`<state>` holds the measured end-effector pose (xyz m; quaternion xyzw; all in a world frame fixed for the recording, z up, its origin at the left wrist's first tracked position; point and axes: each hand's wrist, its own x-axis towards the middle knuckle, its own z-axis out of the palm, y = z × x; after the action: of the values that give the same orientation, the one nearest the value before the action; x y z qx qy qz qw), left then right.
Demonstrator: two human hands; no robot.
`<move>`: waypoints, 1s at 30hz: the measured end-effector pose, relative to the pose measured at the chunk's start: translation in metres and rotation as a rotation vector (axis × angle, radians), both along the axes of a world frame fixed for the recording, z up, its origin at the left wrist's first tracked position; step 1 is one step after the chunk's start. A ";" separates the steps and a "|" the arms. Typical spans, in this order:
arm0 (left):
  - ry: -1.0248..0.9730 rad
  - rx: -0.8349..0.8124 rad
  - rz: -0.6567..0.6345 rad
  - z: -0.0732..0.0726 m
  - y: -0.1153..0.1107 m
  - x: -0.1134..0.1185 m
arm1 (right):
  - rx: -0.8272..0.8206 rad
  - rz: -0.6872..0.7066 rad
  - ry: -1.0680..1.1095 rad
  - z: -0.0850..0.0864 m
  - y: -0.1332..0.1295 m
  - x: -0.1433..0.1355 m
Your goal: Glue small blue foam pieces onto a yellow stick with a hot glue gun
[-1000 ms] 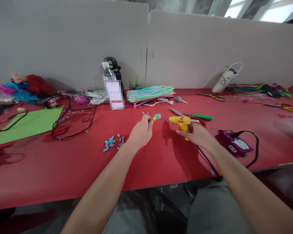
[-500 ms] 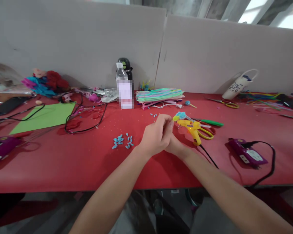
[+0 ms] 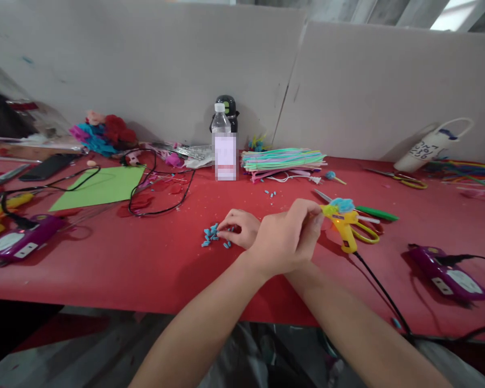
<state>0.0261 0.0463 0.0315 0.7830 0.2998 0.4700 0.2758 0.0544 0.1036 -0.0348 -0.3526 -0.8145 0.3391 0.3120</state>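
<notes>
My left hand (image 3: 286, 237) is crossed over my right wrist and pinches a small yellow and blue fuzzy piece (image 3: 340, 206), which hangs at its fingertips above the yellow glue gun (image 3: 348, 237). Under and left of it, my right hand (image 3: 240, 227) reaches to the pile of small blue pieces (image 3: 211, 235). Its thumb and forefinger come together at the pile's right edge; whether a piece is between them is too small to tell. The glue gun lies on the red table (image 3: 145, 258), with its black cord running toward the front edge.
Behind the hands stand a bottle (image 3: 222, 129) and a bundle of pipe cleaners (image 3: 285, 160). Scissors (image 3: 366, 233) and a green-handled tool (image 3: 375, 213) lie by the glue gun. Purple power strips (image 3: 448, 274) sit at both sides; green paper (image 3: 101, 188) is at left.
My right hand has come out from beside my left hand and moved left to the blue pieces. My left hand still holds the fuzzy piece. The view has shifted left.
</notes>
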 end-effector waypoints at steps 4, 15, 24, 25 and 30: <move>-0.008 -0.024 -0.020 0.002 -0.003 0.001 | 0.093 0.090 -0.062 0.001 0.002 -0.010; 0.025 -0.061 0.008 0.001 -0.003 0.002 | 0.066 0.065 -0.093 0.008 -0.002 -0.020; -0.074 -0.028 0.040 -0.004 0.003 0.001 | -0.275 -0.133 0.431 0.005 0.007 -0.009; -0.080 -0.026 0.041 -0.005 0.004 0.001 | -0.288 -0.124 0.453 0.004 0.007 -0.009; -0.070 -0.079 0.010 -0.005 0.005 0.000 | -0.372 -0.062 0.437 0.003 0.002 -0.016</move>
<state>0.0256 0.0514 0.0263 0.7530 0.3124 0.4864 0.3144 0.0383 0.1055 -0.0319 -0.3472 -0.6404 0.5409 0.4204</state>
